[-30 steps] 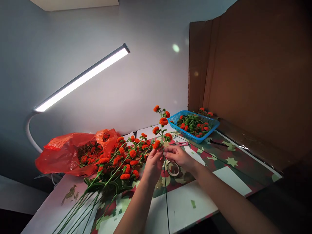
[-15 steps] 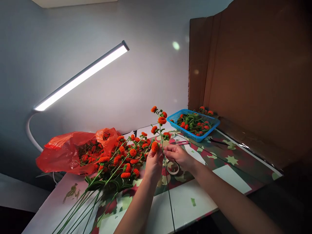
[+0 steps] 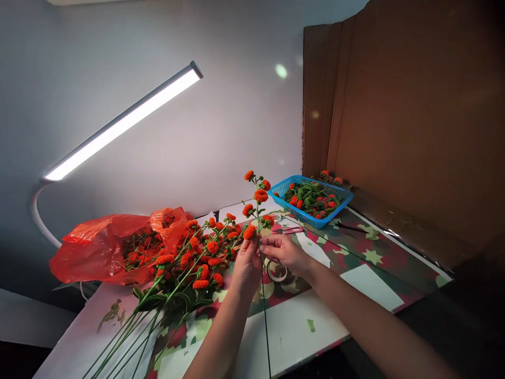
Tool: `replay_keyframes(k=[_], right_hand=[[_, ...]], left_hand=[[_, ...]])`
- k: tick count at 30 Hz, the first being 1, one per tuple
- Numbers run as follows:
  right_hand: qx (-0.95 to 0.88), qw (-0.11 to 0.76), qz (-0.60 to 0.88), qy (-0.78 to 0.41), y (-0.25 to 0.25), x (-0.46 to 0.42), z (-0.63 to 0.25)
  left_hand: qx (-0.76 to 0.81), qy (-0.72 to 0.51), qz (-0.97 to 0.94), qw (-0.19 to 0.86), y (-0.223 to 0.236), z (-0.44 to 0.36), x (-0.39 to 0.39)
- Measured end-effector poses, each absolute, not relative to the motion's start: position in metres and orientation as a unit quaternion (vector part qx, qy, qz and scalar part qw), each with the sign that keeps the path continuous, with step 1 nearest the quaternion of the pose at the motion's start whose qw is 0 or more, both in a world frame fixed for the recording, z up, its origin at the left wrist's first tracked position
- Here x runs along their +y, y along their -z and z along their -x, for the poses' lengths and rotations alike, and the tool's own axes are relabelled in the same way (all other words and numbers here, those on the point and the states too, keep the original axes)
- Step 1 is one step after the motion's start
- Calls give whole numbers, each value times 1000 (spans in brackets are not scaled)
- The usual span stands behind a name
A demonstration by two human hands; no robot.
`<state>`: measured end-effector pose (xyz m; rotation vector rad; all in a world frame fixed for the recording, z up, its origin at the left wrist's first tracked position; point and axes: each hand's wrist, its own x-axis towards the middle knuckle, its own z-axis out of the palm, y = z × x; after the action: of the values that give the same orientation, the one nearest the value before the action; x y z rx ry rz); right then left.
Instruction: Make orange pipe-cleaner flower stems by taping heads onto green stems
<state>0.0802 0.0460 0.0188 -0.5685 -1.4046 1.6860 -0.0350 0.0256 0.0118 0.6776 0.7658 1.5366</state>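
Note:
Upright over the middle of the table stands a flower stem [image 3: 258, 216] with several fuzzy orange blooms and small green leaves. My left hand [image 3: 248, 266] is closed around it just under the lowest bloom. From the right, my right hand [image 3: 284, 252] pinches the same stem, its fingertips close to my left thumb. The thin lower stem runs down past my wrists to the table's front edge. Behind my right hand lies a roll of tape [image 3: 277, 271]. Finished-looking orange flower stems [image 3: 189, 273] lie in a bunch left of my left hand.
A red plastic bag [image 3: 90, 247] of orange flowers lies at the left, under a lit lamp [image 3: 126, 121]. Further back are a blue basket [image 3: 315, 221] of flower pieces and pink snips [image 3: 288, 230]. White paper [image 3: 373, 287] lies right; cardboard [image 3: 414, 116] rises behind.
The view has shifted slightly, moving most things a little left. The lower end of the held stem has swung left. Both hands keep their grip on the stem.

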Motion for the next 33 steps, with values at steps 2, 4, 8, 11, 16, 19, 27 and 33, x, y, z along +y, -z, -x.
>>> replay_keyframes(k=[2, 4, 8, 11, 16, 19, 27, 33], right_hand=[[-564, 431, 240, -662, -18, 47, -82], [-570, 448, 265, -636, -17, 50, -84], [-582, 485, 302, -579, -17, 53, -87], [-568, 497, 305, -581, -21, 52, -88], [-547, 444, 243, -666, -25, 49, -92], [-528, 416, 192, -715, -23, 49, -93], [-509, 487, 270, -657, -22, 51, -90], [-519, 514, 299, -614, -24, 51, -89]], left_hand=[[357, -663, -296, 588, -12, 35, 20], [405, -645, -337, 554, -12, 35, 13], [476, -594, -458, 460, -14, 31, 1], [473, -603, -468, 441, -17, 28, -1], [396, -605, -385, 574, -21, 32, 0], [338, -569, -309, 682, -20, 34, 0], [444, -564, -418, 557, -17, 30, -1], [488, -581, -513, 403, -19, 34, -2]])
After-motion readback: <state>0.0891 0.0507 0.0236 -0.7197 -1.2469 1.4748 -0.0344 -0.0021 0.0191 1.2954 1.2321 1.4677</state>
